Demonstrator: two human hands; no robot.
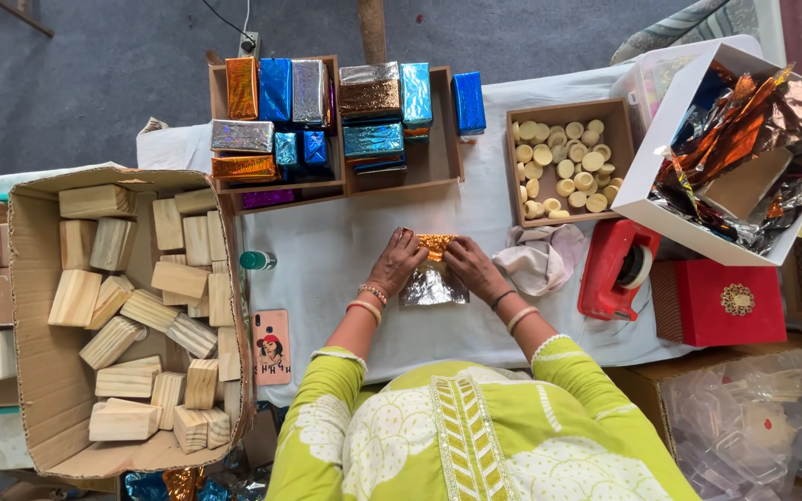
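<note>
My left hand (pixel 397 263) and my right hand (pixel 472 267) press together on a small block wrapped in shiny foil (pixel 434 275), gold-orange at its far end and silver toward me. It lies on the white-covered table (pixel 345 241) right in front of me. Both hands' fingers are curled over the foil's far edge. The block inside is hidden by the foil.
A cardboard box of bare wooden blocks (pixel 132 306) sits at left. Wooden trays of foil-wrapped blocks (pixel 327 121) and of pale round discs (pixel 563 162) stand at the back. A red tape dispenser (pixel 616 269), a white cloth (pixel 540 258), a box of foil sheets (pixel 735 148) and a phone (pixel 272 346) lie around.
</note>
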